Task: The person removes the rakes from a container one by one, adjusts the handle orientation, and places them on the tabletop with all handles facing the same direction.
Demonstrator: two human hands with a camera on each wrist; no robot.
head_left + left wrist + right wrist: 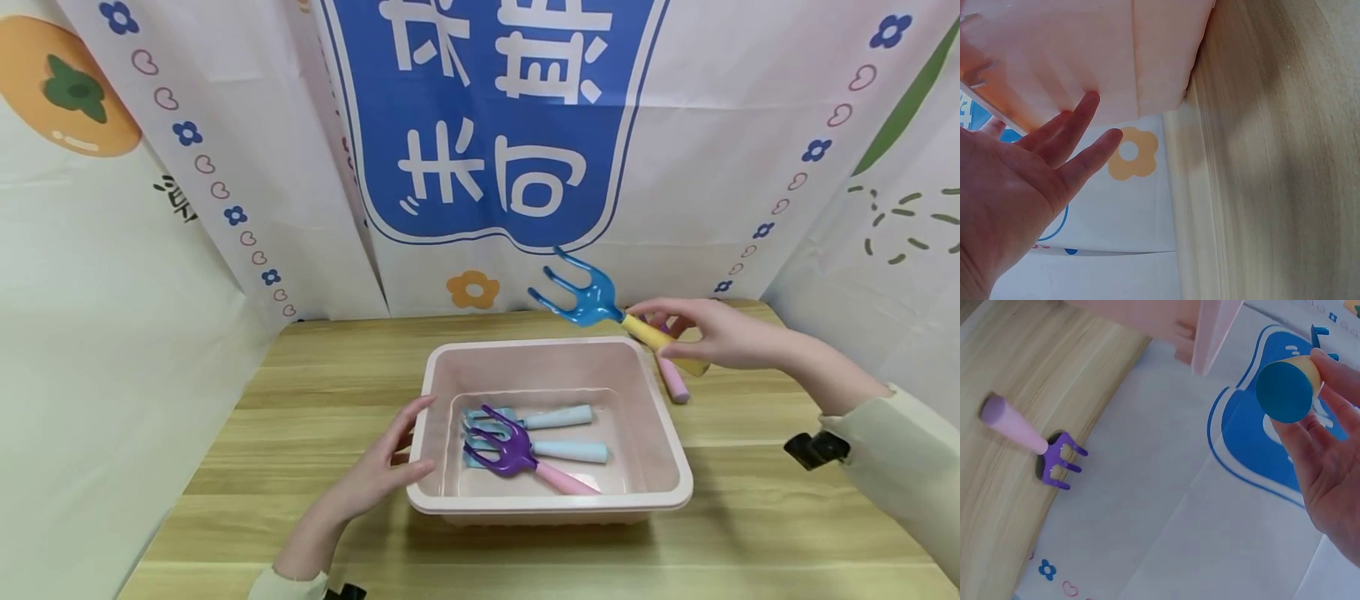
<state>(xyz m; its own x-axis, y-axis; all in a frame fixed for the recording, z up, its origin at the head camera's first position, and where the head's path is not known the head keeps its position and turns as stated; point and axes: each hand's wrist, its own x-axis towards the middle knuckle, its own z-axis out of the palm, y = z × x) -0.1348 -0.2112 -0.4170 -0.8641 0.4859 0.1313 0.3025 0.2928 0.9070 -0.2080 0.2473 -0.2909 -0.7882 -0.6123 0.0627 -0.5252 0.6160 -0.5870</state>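
Observation:
Pinched by its yellow handle, a blue three-tined hand fork (596, 300) is held up by my right hand (720, 333) above the back right corner of a pink plastic basin (555, 504). The right wrist view shows the blue end of that handle (1285, 390) between thumb and fingers. My left hand (378, 458) touches the basin's left side; in the left wrist view its fingers (1079, 125) are spread and fairly straight against the outer wall. Inside the basin lie a purple fork with a pink handle (513, 450) and two light blue tools (573, 451), their heads partly covered.
Right of the basin, another purple fork with a pink handle (1019, 425) lies on the wooden table (315, 400), partly hidden by my right hand in the head view. A printed white cloth (697, 167) hangs behind and at both sides.

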